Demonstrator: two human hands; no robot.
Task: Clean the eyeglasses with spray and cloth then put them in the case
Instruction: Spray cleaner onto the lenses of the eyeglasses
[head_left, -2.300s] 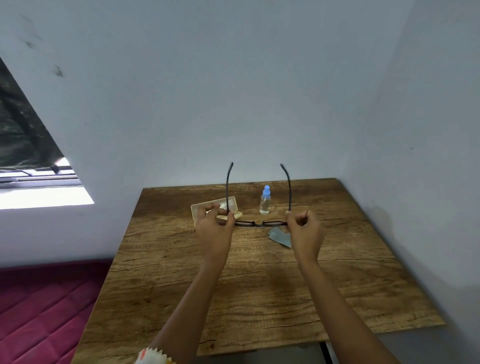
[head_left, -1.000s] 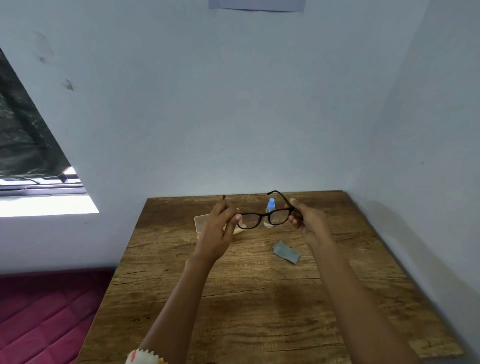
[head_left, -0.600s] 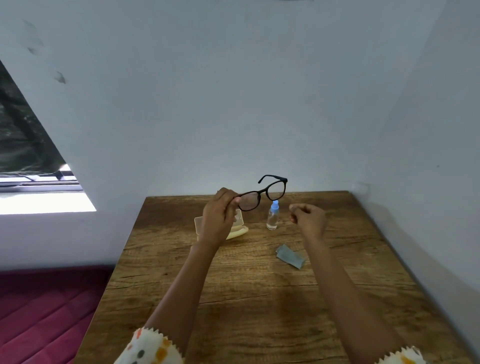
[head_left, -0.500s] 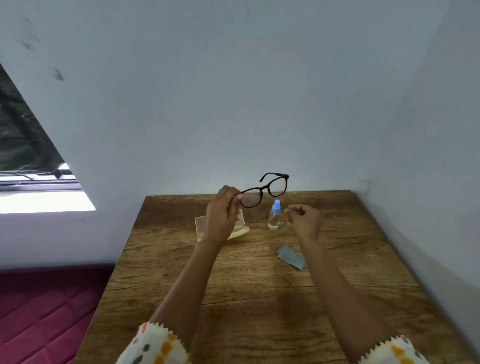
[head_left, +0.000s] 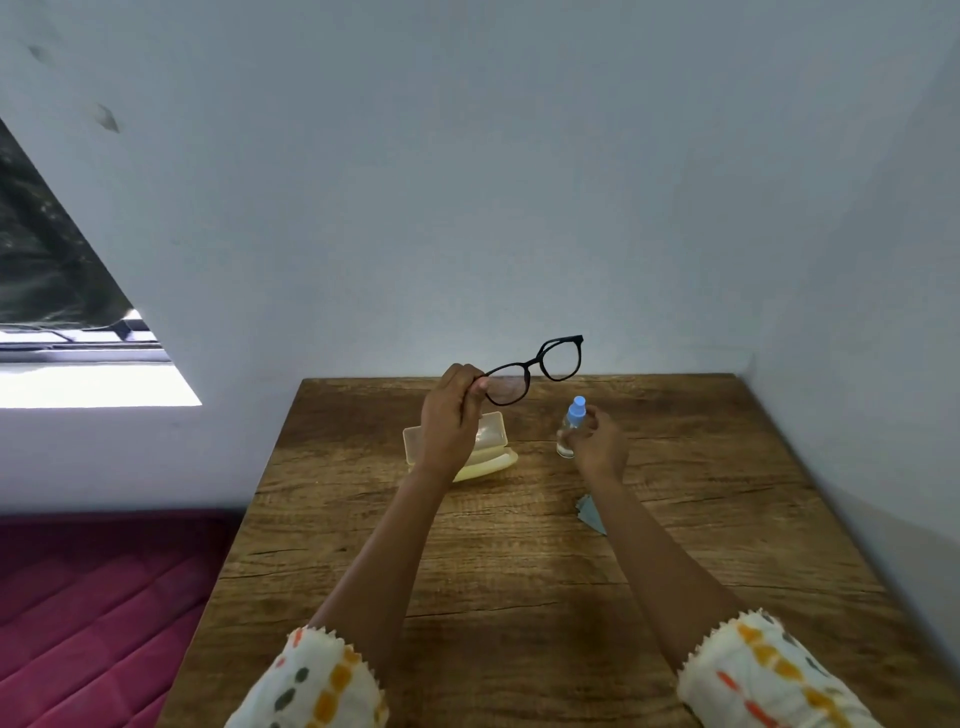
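My left hand (head_left: 449, 415) pinches the left end of the black-framed eyeglasses (head_left: 535, 368) and holds them up in the air, tilted, above the far part of the wooden table (head_left: 519, 571). Right of them stands a small clear spray bottle (head_left: 570, 434) with a light blue cap. My right hand (head_left: 597, 444) is at this bottle with its fingers curled around the body. An open pale yellow eyeglass case (head_left: 491, 441) lies behind my left hand, partly hidden by it. A grey-blue cloth (head_left: 589, 514) lies on the table, partly covered by my right forearm.
The table stands in a corner, with a pale wall (head_left: 519, 208) behind it and another on the right. A dark red quilted surface (head_left: 93, 613) lies below the table's left edge. A window opening (head_left: 78, 364) is at the far left.
My right hand let go of the eyeglasses and moved down to the spray bottle. My left hand alone now holds the eyeglasses, raised and tilted.
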